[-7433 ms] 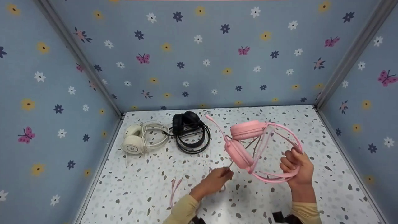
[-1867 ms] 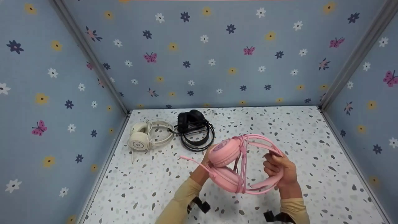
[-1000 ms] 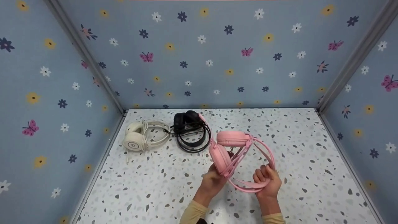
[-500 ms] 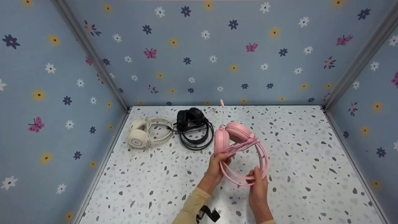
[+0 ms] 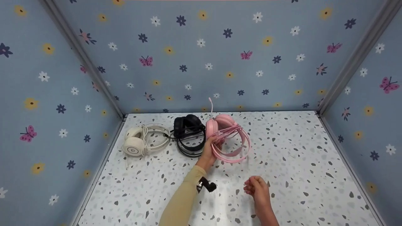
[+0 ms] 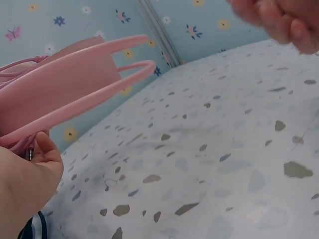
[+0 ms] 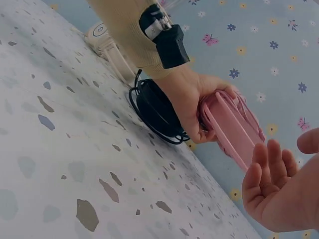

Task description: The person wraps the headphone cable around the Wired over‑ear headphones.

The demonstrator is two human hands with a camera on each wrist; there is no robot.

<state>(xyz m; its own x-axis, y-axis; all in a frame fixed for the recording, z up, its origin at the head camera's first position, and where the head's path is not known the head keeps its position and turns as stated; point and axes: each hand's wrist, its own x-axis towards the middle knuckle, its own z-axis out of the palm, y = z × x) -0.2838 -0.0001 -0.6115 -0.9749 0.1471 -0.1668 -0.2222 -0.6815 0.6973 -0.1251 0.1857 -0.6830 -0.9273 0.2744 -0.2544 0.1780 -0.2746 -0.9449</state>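
Note:
A pink headset [image 5: 212,127] with a boom microphone [image 5: 210,103] is held by my left hand [image 5: 208,153], close to the black headphones' right side. My fingers grip it at the near ear cup, where the pink cable [image 5: 224,134] is wound across the band. In the left wrist view, a metal plug [image 6: 30,153] shows beside the thumb, and the headband [image 6: 75,74] is raised off the table. My right hand [image 5: 259,190] is nearer the front, apart from the headset, its fingers loosely curled around nothing.
Black headphones [image 5: 191,147] lie just left of the pink headset, partly covered by it. Farther left lie cream-white headphones [image 5: 133,147] with their cable wrapped round. Patterned walls [image 5: 201,56] enclose the speckled table [image 5: 298,163] at the back and sides.
Cable ends that lay on the table are now wound round the headset. My left hand has carried it forward and left toward the black headphones. My right hand has let go of the headband.

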